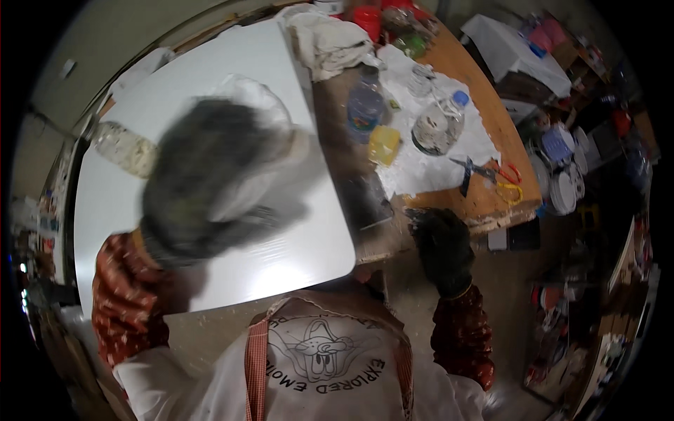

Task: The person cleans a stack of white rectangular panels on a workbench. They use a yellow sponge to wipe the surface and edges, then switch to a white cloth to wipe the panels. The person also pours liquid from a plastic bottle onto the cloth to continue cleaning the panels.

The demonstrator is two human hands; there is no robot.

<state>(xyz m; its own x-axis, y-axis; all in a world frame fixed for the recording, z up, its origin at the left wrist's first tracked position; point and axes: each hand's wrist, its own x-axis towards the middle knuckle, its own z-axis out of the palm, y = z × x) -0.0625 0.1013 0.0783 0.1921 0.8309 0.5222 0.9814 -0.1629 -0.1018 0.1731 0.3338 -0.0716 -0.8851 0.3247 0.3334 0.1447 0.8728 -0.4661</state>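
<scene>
My left hand (203, 168), in a dark grey glove, is blurred over a glossy white panel (274, 270). A crumpled white cloth (263, 105) shows beyond its fingers and along its right side, and the hand seems closed on it. A shadow falls on the panel beside them. My right hand (444, 249), in a dark glove, is at the table's front edge with its fingers curled. Something small and dark shows at its fingertips, too unclear to name. To its left a dark flat piece (368, 203) lies on the table.
A clear bottle (125, 149) lies on the panel's left. On white sheeting (421, 172) stand a blue-capped bottle (441, 126) and a yellow block (384, 145); another bottle (365, 109) is beside them. Scissors (491, 175) lie near the right edge. A rag (326, 42) lies behind; buckets (559, 168) stand right.
</scene>
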